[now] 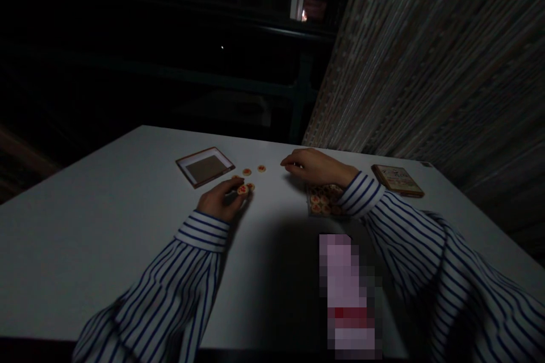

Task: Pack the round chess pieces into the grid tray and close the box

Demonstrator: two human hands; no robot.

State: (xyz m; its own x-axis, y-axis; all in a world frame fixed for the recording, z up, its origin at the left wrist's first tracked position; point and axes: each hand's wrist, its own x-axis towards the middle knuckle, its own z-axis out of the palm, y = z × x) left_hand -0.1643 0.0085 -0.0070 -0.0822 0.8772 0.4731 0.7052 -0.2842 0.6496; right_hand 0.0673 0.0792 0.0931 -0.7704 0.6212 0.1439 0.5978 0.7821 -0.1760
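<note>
My left hand (219,199) is closed, pinching a small round disc (243,189) with a red design between thumb and fingers. Another disc (251,186) shows right behind the held one. Two more loose discs, an orange-marked disc (247,172) and a similar disc (261,168), lie on the table just beyond. My right hand (317,167) hovers above the table with its fingers reaching left, slightly bent and apart, and nothing visible in them. Under my right wrist is a flat board of discs (322,207), arranged in rows and partly covered by my sleeve.
An open shallow box (205,168) with a brown rim rests on the white table (128,227) at left. A closed, printed box (398,180) lies at right. String curtains (409,62) hang beyond the right edge. A pixelated patch covers the near middle.
</note>
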